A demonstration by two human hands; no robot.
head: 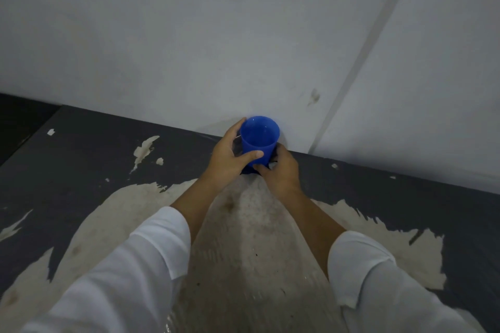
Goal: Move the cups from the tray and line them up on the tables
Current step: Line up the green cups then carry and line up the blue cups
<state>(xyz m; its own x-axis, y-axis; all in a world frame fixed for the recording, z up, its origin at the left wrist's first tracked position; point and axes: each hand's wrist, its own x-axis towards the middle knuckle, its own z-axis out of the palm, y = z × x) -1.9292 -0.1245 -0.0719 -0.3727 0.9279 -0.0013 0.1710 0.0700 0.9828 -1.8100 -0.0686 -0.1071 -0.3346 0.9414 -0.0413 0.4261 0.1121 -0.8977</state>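
Reaching out from white sleeves [151,251], both hands are wrapped on the cup [259,140]: left hand [230,155] gripped round its side, right hand [281,170] clasped at its base. It is held upright at the desk's [81,159] far edge, by the wall [189,35].

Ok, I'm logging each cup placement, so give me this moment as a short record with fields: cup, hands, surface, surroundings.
cup: blue cup, upright, open end up, at the table's far edge beside the wall
left hand: left hand wrapped round the cup's side, thumb across its front
right hand: right hand at the cup's base
surface: dark table, its coating peeled to pale patches
surroundings: white wall right behind the cup
tray: not in view
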